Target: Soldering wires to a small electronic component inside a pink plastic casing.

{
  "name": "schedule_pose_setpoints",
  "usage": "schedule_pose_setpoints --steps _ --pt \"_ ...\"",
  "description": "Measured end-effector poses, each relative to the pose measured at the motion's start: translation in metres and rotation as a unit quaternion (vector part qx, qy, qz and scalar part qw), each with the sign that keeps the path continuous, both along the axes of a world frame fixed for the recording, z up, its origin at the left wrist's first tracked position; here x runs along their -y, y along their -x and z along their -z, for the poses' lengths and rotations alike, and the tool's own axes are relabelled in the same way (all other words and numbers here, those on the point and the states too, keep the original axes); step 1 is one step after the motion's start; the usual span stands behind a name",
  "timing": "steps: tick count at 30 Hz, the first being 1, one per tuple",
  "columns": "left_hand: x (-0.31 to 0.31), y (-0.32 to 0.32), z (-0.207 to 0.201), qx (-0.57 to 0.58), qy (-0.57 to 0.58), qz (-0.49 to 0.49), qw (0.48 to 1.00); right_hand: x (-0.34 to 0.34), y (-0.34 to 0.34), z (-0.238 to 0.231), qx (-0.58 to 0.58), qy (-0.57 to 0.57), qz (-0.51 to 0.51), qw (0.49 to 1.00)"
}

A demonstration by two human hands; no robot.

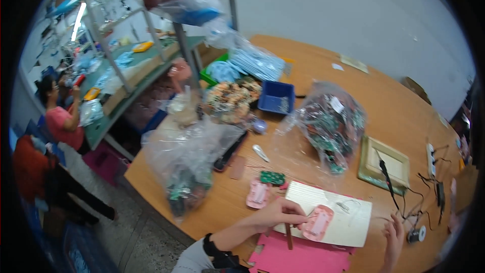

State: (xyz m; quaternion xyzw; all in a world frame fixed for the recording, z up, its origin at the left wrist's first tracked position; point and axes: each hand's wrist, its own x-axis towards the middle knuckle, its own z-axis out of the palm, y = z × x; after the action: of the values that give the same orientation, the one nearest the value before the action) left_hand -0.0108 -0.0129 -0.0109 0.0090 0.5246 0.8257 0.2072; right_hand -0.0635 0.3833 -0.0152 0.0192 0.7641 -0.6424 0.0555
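- The wooden bench [399, 116] in front of you carries everything near your hands.
- A clear bag [338, 121] of circuit boards sits beyond your work.
- Your pink mat [303, 257] lies partly beneath a white ribbed pad [353, 225].
- A soldering iron [385, 172] lies across the cream tray to your right.
- Your left hand [280, 215] has thumb and fingers pinched together at the pink casing's edge; you cannot tell exactly what they grip.
- Your right hand [393, 237] is half-curled near the wire spool [417, 234]; blur hides whether it holds anything.
- The pink casing [318, 225] lies on the pad.
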Motion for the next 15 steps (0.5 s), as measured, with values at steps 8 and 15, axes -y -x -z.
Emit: schedule_pose_setpoints --steps 8,15 --pt "0.028 -0.010 0.021 0.015 -0.238 -0.043 0.970 0.139 -0.060 -0.059 0.325 -0.027 -0.667 0.669" --pt "0.055 -0.113 0.050 0.154 -0.130 -0.055 0.978 0.167 -0.085 0.004 0.425 0.154 -0.715 0.533"
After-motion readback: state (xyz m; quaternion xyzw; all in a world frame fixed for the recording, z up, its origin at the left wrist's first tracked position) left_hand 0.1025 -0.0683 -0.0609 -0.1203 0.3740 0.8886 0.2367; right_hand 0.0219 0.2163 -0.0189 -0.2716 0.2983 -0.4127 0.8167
